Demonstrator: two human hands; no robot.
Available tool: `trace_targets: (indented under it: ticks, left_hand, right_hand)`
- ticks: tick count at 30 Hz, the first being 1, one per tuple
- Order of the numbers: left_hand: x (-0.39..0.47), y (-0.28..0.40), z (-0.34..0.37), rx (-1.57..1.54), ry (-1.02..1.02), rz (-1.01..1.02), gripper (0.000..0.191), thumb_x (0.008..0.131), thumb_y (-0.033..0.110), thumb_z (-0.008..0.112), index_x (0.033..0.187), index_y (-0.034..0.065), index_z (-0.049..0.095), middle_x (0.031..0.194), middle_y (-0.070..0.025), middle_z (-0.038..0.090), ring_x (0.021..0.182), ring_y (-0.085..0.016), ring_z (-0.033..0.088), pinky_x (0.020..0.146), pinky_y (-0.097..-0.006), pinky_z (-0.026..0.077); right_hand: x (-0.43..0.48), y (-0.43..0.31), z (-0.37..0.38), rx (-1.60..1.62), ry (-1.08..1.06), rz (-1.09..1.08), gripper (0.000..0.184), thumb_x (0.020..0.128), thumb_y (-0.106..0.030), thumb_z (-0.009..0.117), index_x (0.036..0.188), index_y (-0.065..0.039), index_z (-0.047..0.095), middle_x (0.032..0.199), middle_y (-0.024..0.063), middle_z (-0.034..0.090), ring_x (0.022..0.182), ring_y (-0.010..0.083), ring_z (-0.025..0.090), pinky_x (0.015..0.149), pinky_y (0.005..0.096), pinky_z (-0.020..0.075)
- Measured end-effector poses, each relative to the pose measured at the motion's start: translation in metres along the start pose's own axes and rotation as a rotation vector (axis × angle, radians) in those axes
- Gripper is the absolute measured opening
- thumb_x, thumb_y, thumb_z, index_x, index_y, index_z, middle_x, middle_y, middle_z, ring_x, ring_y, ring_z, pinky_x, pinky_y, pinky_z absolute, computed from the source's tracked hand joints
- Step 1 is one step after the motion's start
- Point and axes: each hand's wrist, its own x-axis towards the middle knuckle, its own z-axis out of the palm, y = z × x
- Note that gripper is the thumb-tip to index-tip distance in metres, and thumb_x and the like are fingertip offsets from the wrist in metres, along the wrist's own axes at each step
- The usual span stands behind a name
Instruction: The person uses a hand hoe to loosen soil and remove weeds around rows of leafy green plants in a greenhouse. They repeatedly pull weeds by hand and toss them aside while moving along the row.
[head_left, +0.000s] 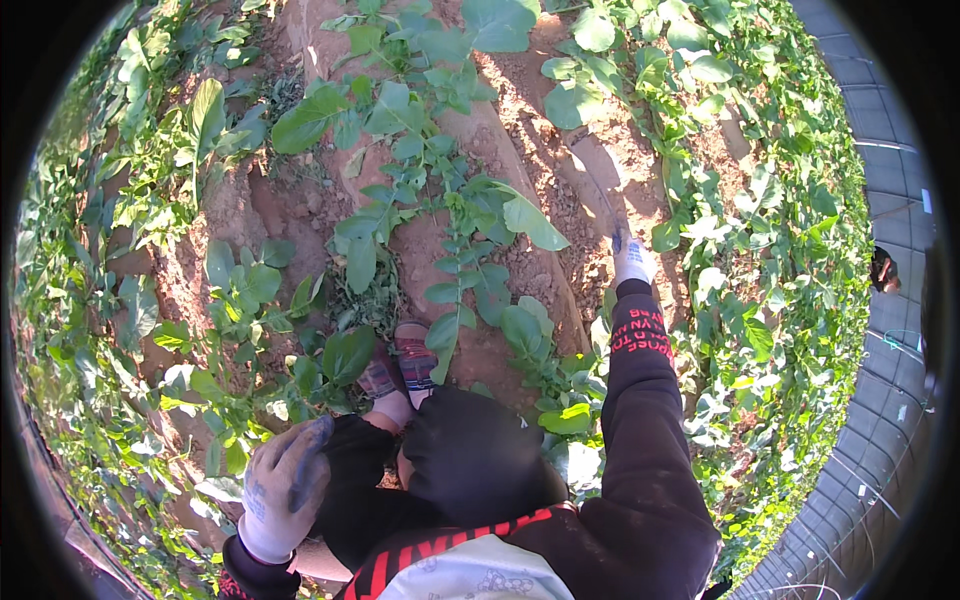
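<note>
My left hand (289, 476), in a white knit glove with a blue-coated palm, rests by my knee at the lower left. Its fingers are loosely curled, and nothing shows in them. Out ahead and to the right, my right hand (632, 259) wears a similar glove and reaches low to the soil. A thin, dark, slightly curved tool (600, 191) runs forward from its fingers; its kind cannot be told. Between the hands, leafy green plants (454, 262) with lobed leaves grow from a reddish soil ridge (472, 337).
My feet in patterned shoes (415, 356) are close together beside the ridge. Dense leafy rows (772, 300) grow on the right, and more plants (142, 187) on the left. Beyond the right rows lies a dark gridded ground sheet (892, 247) with thin lines across it and a small dark object (885, 270).
</note>
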Motion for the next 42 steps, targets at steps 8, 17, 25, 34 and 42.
trace_targets:
  ticks: [8,17,25,34,42]
  left_hand:
    - [-0.001,0.003,-0.003,0.019,-0.035,0.035,0.04,0.077,0.001,0.06,0.117,0.0014,0.06,0.107,-0.0182,0.063,0.092,-0.036,0.061,0.08,-0.0407,0.049]
    - [-0.005,0.009,0.0,0.007,-0.041,0.076,0.04,0.076,0.0,0.06,0.116,0.0012,0.06,0.106,-0.0184,0.063,0.093,-0.036,0.061,0.081,-0.0412,0.049]
    - [-0.012,0.009,0.001,0.047,-0.075,0.074,0.045,0.077,0.007,0.064,0.121,0.0063,0.058,0.114,-0.0145,0.061,0.101,-0.035,0.058,0.09,-0.0426,0.044]
    - [-0.015,0.011,0.005,0.088,-0.087,0.087,0.044,0.078,0.008,0.064,0.121,0.0063,0.058,0.114,-0.015,0.061,0.1,-0.035,0.059,0.09,-0.0427,0.044]
    - [-0.015,0.014,0.007,0.09,-0.097,0.105,0.042,0.078,0.009,0.064,0.12,0.0062,0.059,0.113,-0.0142,0.061,0.099,-0.034,0.059,0.089,-0.0422,0.045]
  right_hand:
    - [-0.042,0.011,0.01,0.102,-0.174,0.049,0.054,0.089,-0.03,0.055,0.141,-0.029,0.038,0.098,0.0166,0.067,0.087,0.0343,0.066,0.074,0.046,0.0514]
    - [-0.031,-0.006,-0.001,0.171,-0.092,0.049,0.052,0.089,-0.043,0.054,0.134,-0.017,0.048,0.106,0.0155,0.066,0.097,0.0316,0.064,0.083,0.0426,0.0497]
    - [-0.076,-0.015,-0.01,1.69,0.001,0.287,0.04,0.089,-0.003,0.06,0.129,-0.004,0.056,0.1,0.0025,0.067,0.088,0.0068,0.061,0.077,0.0198,0.048]
    - [-0.045,0.004,0.002,1.964,0.012,0.485,0.022,0.092,-0.026,0.063,0.113,-0.019,0.064,0.048,-0.0034,0.039,0.033,0.0103,0.034,0.032,0.0274,0.0257]
    - [-0.079,0.013,0.001,1.92,-0.066,0.525,0.031,0.09,-0.028,0.065,0.119,-0.016,0.063,0.054,-0.0069,0.041,0.036,0.0076,0.032,0.034,0.0249,0.0246]
